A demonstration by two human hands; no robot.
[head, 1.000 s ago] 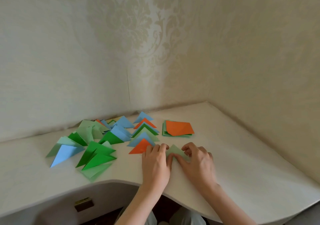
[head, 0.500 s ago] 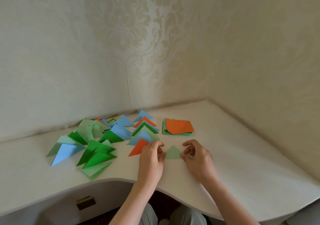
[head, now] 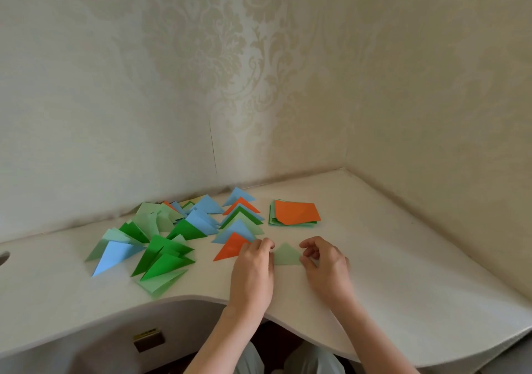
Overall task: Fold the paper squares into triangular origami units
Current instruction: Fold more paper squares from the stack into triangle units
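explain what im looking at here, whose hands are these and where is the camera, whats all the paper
There is no machine here. The picture comes from a wide-angle camera worn on a person's head, looking forward and down, so the two bare hands are that person's own. They sit at a white desk set into a wallpapered corner.

Between the hands lies a pale green triangle, flat on the desk. The left hand meets its left edge with curled fingers, and the right hand is at its right corner, thumb and fingers bent. Whether either has a firm grip on it I cannot tell.

To the left lie finished triangles in green, blue and orange, some overlapping. Behind the hands sits a stack of squares, not yet folded, with an orange one on top.
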